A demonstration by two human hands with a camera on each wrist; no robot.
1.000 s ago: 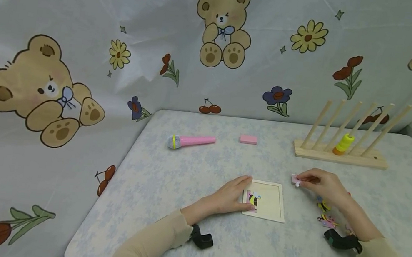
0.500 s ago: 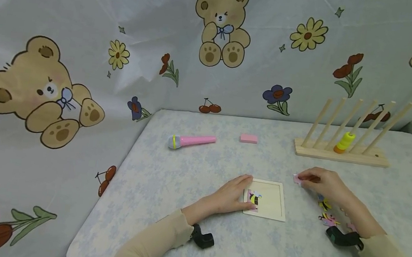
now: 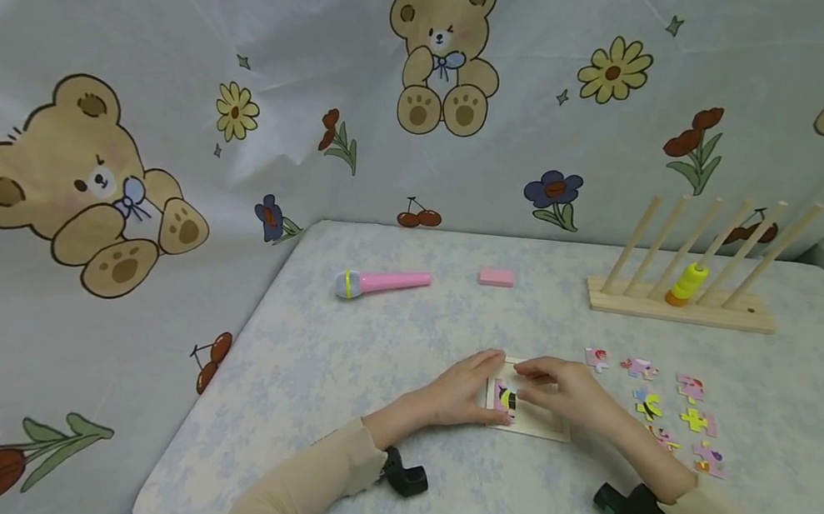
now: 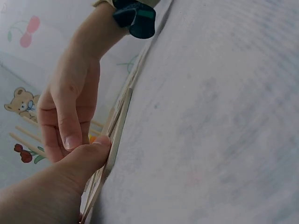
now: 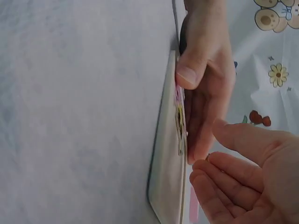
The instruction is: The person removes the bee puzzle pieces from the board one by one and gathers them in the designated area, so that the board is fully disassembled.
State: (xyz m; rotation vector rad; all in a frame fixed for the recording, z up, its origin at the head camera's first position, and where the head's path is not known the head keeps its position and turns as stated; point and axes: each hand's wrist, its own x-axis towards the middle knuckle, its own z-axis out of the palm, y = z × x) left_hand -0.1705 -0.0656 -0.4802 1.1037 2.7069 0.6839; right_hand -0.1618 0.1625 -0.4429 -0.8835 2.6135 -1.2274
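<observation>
A shallow wooden puzzle tray [image 3: 548, 426] lies on the table, with joined pieces showing a bee [image 3: 507, 399] along its left side. My left hand [image 3: 454, 391] holds the tray by its left side, thumb at the near corner and fingers at the far corner. Over the tray hovers my right hand [image 3: 571, 391], its thumb and fingers apart. In the right wrist view, no piece shows between the right thumb and fingers [image 5: 229, 172]. A pink puzzle piece [image 3: 596, 359] lies right of the tray. Part of the tray is hidden under the right hand.
Several loose puzzle pieces [image 3: 648, 405] are spread to the right of the tray. Behind them stands a wooden peg rack [image 3: 722, 315] with yellow and orange rings [image 3: 688, 283]. A pink toy microphone [image 3: 387, 282] and a pink block [image 3: 496, 277] lie farther back.
My right hand has let go of the pink puzzle piece and moved left over the tray, uncovering the loose pieces. The left hand stays on the tray.
</observation>
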